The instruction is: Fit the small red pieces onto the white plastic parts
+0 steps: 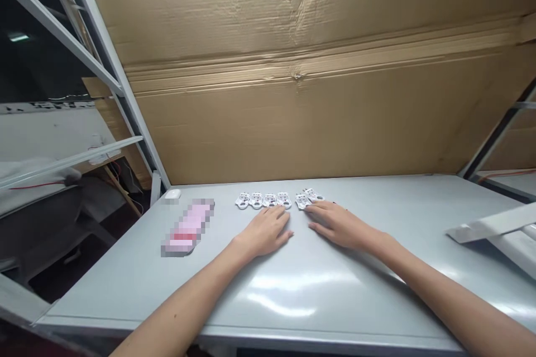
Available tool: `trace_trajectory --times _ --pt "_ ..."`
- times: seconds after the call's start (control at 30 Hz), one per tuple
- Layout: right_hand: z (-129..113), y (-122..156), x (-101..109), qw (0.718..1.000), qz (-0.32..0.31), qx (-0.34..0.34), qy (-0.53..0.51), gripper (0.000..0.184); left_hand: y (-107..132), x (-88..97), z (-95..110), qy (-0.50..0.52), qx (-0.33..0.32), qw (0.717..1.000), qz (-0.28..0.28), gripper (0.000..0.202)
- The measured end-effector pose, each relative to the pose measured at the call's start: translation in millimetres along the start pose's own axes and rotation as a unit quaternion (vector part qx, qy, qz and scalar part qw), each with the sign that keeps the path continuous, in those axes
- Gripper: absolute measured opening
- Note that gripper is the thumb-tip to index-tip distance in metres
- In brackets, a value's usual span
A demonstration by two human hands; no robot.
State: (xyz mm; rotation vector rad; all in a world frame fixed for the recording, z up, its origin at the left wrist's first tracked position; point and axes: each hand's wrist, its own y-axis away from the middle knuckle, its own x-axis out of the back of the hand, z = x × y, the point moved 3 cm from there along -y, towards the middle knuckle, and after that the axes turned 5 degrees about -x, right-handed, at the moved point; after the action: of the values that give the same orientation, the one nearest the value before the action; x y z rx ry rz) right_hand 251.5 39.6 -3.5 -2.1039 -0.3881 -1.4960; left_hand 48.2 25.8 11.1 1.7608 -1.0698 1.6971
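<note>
Several small white flat pieces (256,201), each with a round hole and little dark marks, lie side by side in a row on the grey table (201,290). My left hand (264,230) rests palm down with fingers stretched out, its fingertips at the near edge of the row's right end. A second small group of the same white pieces (302,201) lies just to the right, slightly askew. My right hand (335,224) lies palm down with fingers extended, its fingertips touching or covering part of that group. What is under the fingers is hidden.
A pink pixelated oblong item (190,228) lies on the left of the table, with a small white object (172,194) behind it. White bars (494,226) jut in at the right. A cardboard sheet (293,122) stands along the back, and a metal frame (121,78) rises at the left.
</note>
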Motion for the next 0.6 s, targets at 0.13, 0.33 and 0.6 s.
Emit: trace_trajectory --times 0.13,0.33,0.6 --pt "-10.6 5.3 13.6 1.0 -0.013 0.004 -0.003 0.03 1.7 -4.8 0.4 -0.001 0.011 1.0 0.005 0.041" --pt "-27.3 8.8 17.0 0.998 -0.037 0.024 -0.052 0.028 10.8 -8.3 2.4 0.025 0.026 0.999 0.026 0.046" --pt "18.2 9.2 41.1 0.994 0.04 -0.085 -0.062 0.034 22.7 0.5 2.6 0.092 -0.017 0.996 0.015 0.042"
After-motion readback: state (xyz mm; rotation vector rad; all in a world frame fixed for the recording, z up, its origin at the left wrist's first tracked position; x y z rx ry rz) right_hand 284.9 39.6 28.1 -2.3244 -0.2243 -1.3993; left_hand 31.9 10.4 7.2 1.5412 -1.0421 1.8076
